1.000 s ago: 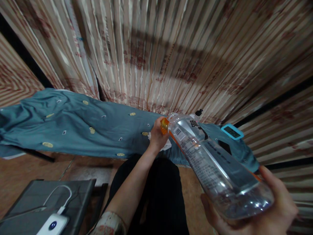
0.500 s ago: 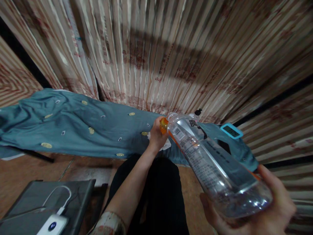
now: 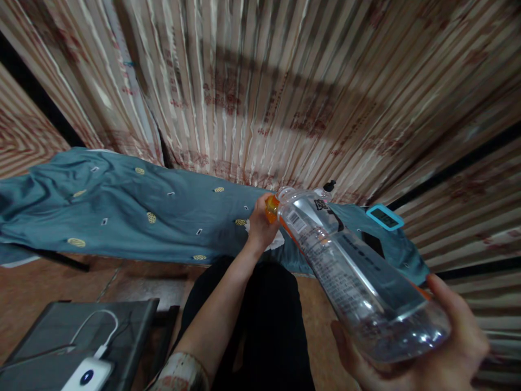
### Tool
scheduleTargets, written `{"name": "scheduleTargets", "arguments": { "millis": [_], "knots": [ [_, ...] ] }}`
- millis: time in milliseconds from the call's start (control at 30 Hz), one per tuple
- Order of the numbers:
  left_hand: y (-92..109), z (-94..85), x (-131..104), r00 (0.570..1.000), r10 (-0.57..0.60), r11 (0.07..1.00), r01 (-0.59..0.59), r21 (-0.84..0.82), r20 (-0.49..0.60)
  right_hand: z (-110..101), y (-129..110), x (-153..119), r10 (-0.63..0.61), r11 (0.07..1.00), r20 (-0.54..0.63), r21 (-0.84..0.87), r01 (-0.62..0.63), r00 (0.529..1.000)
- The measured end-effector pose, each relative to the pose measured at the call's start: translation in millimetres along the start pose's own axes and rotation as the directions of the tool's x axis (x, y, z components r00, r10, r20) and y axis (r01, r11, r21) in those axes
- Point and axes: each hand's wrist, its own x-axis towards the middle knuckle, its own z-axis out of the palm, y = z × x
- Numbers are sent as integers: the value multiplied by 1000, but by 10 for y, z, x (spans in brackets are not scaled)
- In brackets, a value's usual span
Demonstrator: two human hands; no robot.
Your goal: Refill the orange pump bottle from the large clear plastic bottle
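Observation:
A large clear plastic bottle [image 3: 342, 271] with a printed label lies tilted across my view, its neck toward the left and its base toward me on the right. My right hand [image 3: 439, 347] is wrapped around the base. At the neck end, my left hand [image 3: 260, 222] has its fingers closed on an orange bottle cap [image 3: 272, 209]. The cap is right at the bottle's neck; I cannot tell whether it is threaded on. No drink is visible in the bottle. Beneath my left hand, a white tissue [image 3: 277, 241] rests on the teal cloth [image 3: 183, 217].
On the cloth to the right are a blue-framed digital clock [image 3: 385, 218] and a dark flat object [image 3: 373, 244]. A black-topped item [image 3: 329, 186] stands behind the bottle. A curtain [image 3: 244, 98] hangs behind. At lower left, a grey stool [image 3: 44, 326] holds a white power bank [image 3: 89, 374] with a cable.
Both hands and the bottle stay almost where they were. The bottle's base and my right hand have shifted very slightly left.

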Motion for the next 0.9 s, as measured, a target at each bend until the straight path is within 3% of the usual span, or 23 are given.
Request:
{"name": "scheduleTargets", "arguments": {
  "millis": [433, 633, 800, 900],
  "knots": [
    [6, -11, -1, 1000, -7, 1000, 7, 9, -6, 35, 51, 29, -141, 990, -44, -21, 140, 989],
    [5, -17, 4, 1000, -19, 1000, 19, 7, 7, 49, -4, 16, -53, 999, -46, -3, 53, 998],
    [9, -20, -2, 1000, -12, 1000, 12, 7, 5, 61, 34, 29, -106, 994, -44, -4, 106, 993],
    [8, -20, -3, 1000, -9, 1000, 9, 16, 9, 62, 47, 16, -63, 996, -19, 62, 64, 998]
  ]
}}
